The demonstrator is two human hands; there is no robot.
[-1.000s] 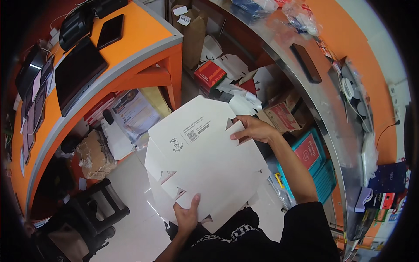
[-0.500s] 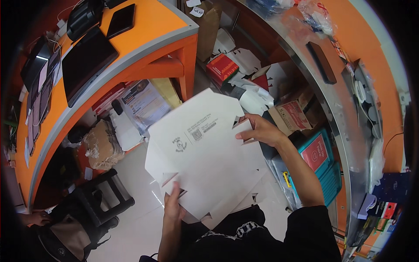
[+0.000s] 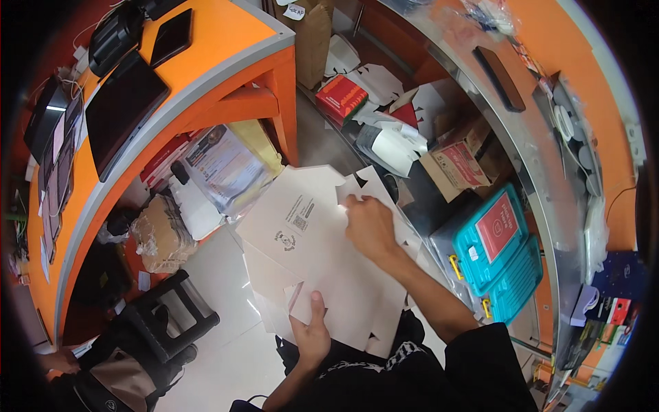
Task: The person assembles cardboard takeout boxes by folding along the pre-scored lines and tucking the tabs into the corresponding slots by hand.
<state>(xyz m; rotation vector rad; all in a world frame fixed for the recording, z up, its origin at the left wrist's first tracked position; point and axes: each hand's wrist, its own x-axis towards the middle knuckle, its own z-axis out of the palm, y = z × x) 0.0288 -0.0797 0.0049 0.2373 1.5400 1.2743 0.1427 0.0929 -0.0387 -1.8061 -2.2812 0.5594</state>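
Observation:
A white flat cardboard box blank [image 3: 343, 281] with black print lies spread out in front of my body, over at least one similar sheet. At its lower left edge, my left hand [image 3: 312, 336] is closed on it, the thumb lying on top beside a cut flap. My right hand [image 3: 371, 226] has its fingers curled at a notched flap near the upper right edge. Its fingertips press on the cardboard there; the thumb is mostly hidden.
On the left, an orange counter [image 3: 226, 27] carries tablets and phones. A teal plastic bin [image 3: 480, 247] stands at right, near a red box [image 3: 341, 97] and loose cartons. At lower left are a black bag [image 3: 123, 384] and another person's hand [image 3: 60, 360].
My right hand has moved left and inward along the sheet, its fingers now curled at another flap. The blank has turned and shifted, and my left hand sits lower and further right.

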